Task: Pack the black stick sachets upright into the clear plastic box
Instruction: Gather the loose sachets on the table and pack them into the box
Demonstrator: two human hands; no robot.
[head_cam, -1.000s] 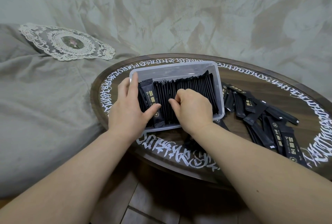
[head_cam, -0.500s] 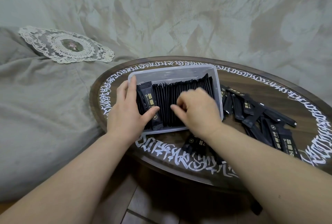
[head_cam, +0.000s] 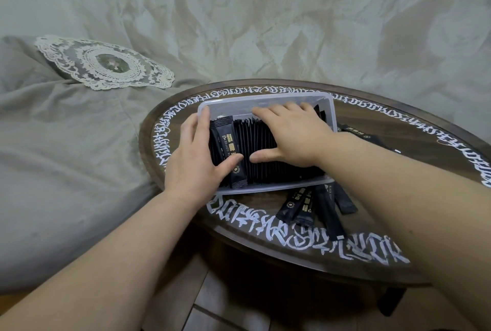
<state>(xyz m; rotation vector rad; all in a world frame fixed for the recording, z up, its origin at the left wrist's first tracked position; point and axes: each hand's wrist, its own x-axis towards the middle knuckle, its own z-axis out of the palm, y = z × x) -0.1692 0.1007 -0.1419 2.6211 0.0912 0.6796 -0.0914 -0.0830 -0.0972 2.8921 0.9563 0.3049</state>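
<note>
My left hand (head_cam: 196, 163) grips the box (head_cam: 265, 99) end, thumb on a sachet, my right hand (head_cam: 289, 136) presses flat, ungrasping, on the upright sachets (head_cam: 255, 142) beneath, squaring the row; next I need loose sachets (head_cam: 316, 206) from the worktop (head_cam: 398, 198) below my right wrist.

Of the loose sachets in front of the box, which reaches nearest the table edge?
The long sachet with the white tip; the others stop short of it.
</note>
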